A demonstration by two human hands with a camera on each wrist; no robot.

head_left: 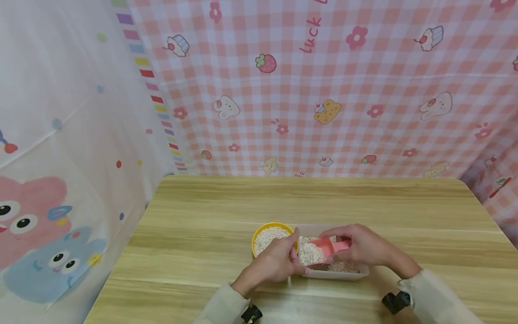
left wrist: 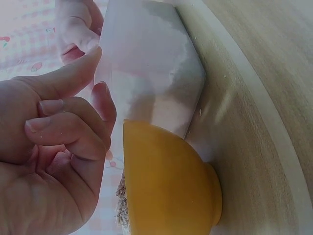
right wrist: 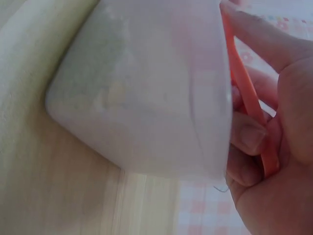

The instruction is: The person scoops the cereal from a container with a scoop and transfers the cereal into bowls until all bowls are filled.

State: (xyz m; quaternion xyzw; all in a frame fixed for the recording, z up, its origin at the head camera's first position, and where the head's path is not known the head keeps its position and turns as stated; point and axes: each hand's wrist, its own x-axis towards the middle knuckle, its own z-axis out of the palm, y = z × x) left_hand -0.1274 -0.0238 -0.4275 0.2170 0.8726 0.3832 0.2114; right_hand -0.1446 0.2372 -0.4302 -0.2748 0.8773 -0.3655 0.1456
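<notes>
My right hand (head_left: 366,245) grips the handle of a coral-pink scoop (head_left: 325,246). The scoop is low inside a translucent plastic container (head_left: 358,275), its front loaded with pale flakes (head_left: 310,254) that look like oats. My left hand (head_left: 279,258) holds the container's left end at the rim; in the left wrist view the thumb reaches the edge and the other fingers curl. Just left of the container, partly behind my left hand, stands a yellow bowl (left wrist: 168,181) filled with similar flakes (head_left: 269,237). In the right wrist view the scoop handle (right wrist: 249,95) crosses my palm.
A wood-grain table (head_left: 194,252) carries the bowl and the container. Pink checked cloth (head_left: 283,90) hangs behind it and a white printed cloth (head_left: 81,148) hangs at the left. A few crumbs lie on the tabletop beside the container. Black wrist cameras (head_left: 396,302) sit on both sleeves.
</notes>
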